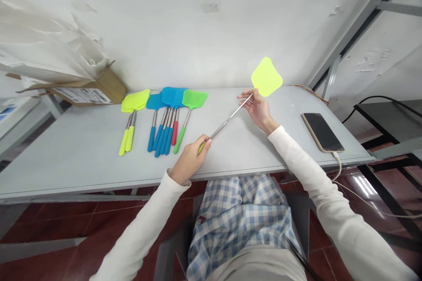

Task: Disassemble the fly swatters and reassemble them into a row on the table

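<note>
The yellow telescopic fly swatter (267,76), already extended, is gripped by the curled left hand (190,159) and pinched by the half-open right hand (260,109). The grouped swatters (172,96) are left collapsed.

The white wall (148,30) and flat grey tabletop (89,140) are lit brightly and evenly; the dark red tiled floor (61,223) is left dimmer — streaked with white glare at right. Outer areas are stretched by wide-angle distortion — the neon-yellow mesh swatter head (267,77) is almost washed out.
</note>
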The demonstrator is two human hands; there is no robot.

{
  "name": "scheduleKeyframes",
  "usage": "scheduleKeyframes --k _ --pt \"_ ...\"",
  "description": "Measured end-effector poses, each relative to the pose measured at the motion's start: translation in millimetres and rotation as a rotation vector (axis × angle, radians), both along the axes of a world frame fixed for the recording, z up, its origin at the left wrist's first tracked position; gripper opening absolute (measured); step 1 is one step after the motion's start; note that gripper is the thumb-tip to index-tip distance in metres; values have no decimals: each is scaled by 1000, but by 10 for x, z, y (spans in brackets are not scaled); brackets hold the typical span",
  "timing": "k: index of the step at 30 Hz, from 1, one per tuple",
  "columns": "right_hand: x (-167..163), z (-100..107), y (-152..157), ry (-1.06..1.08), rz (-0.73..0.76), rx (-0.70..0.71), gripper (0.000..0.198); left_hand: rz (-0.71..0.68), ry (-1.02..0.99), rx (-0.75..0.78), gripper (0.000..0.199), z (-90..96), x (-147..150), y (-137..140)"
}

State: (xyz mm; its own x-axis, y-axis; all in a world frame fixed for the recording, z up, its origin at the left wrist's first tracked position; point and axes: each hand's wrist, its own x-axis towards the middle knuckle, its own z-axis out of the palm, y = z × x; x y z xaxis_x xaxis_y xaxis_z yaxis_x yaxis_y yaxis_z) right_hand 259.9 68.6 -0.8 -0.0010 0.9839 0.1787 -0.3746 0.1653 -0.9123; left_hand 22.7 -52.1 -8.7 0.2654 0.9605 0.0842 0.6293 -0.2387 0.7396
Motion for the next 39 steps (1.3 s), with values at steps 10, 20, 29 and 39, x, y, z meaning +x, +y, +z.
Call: scheduleKeyframes --k 10,20,29,39 --pt "154 249 -75 -8 94 -106 55 3 -88 -49 30 -62 61 -19" --pt "186 118 98 34 -77 -102 40 10 -89 -35 32 -54 135 54" --pt "25 252 273 281 -43 -137 48 19 -34 60 27 -86 267 254" --pt "27 461 748 299 -286 -104 54 20 -13 146 25 62 481 493"
